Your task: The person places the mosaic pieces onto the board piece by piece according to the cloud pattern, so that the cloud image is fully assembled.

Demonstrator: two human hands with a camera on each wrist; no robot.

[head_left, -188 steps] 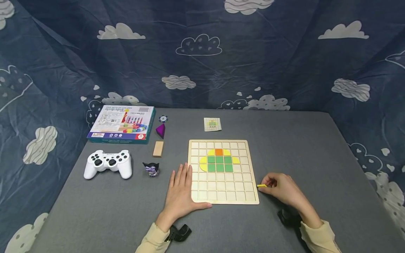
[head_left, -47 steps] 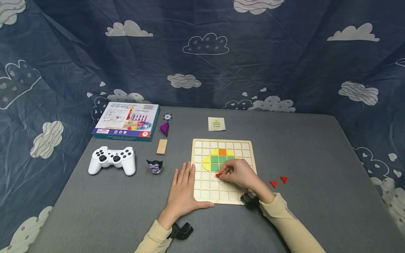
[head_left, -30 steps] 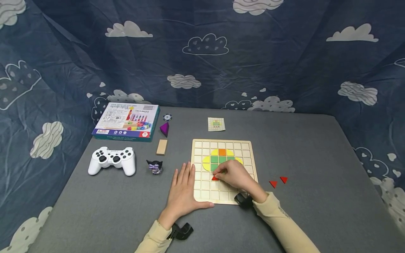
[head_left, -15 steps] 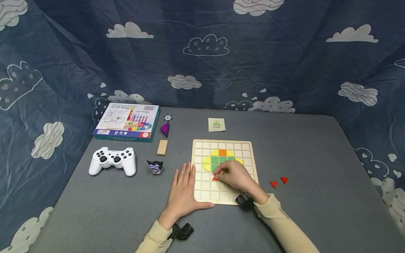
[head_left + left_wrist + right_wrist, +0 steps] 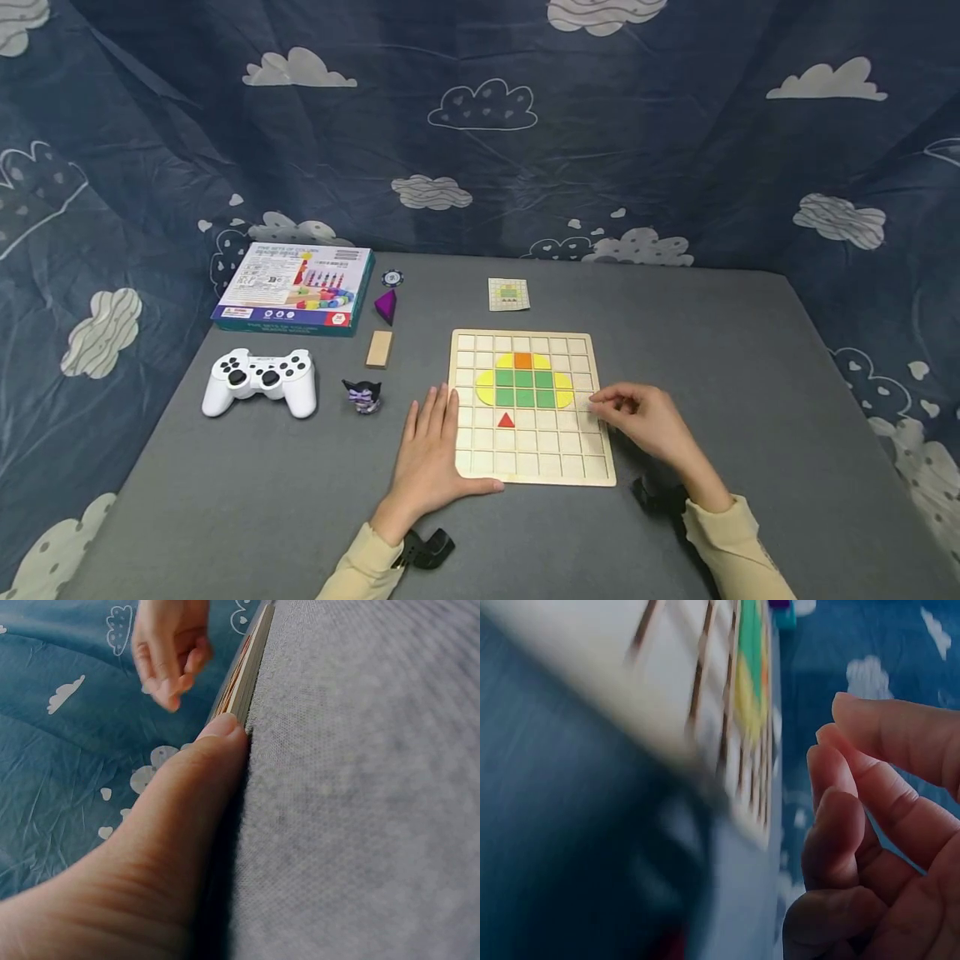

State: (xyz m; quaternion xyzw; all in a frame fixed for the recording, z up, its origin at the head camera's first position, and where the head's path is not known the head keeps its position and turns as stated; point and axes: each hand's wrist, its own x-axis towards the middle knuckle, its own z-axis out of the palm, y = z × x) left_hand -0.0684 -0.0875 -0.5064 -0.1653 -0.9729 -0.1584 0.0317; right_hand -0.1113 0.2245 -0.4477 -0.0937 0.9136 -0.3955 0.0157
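My left hand point(image 5: 427, 454) lies flat along the left edge of a wooden grid board point(image 5: 527, 463), its thumb point(image 5: 180, 795) against the front edge. Over the board's right edge hovers my right hand point(image 5: 651, 423), fingers loosely bent; the right wrist view shows nothing between the fingers point(image 5: 836, 825). On the board, green square tiles point(image 5: 524, 388) form a block with an orange tile point(image 5: 522, 361) above and yellow rounded tiles point(image 5: 486, 388) about it. A red triangle tile point(image 5: 506, 421) sits one row below the green ones. The right hand and arm hide the spot where two loose red triangles lay.
Behind the board lies a small pattern card point(image 5: 509, 294). To the left are a boxed set point(image 5: 294, 287), a white game controller point(image 5: 260, 383), a cat-eared figurine point(image 5: 363, 397), a wooden block point(image 5: 379, 349), a purple pyramid piece point(image 5: 386, 307) and a poker chip point(image 5: 392, 277).
My right hand has let go of the red triangle, which now lies on the board, and has moved right to the board's edge. Earlier it held a yellow tile. The left hand stays put.
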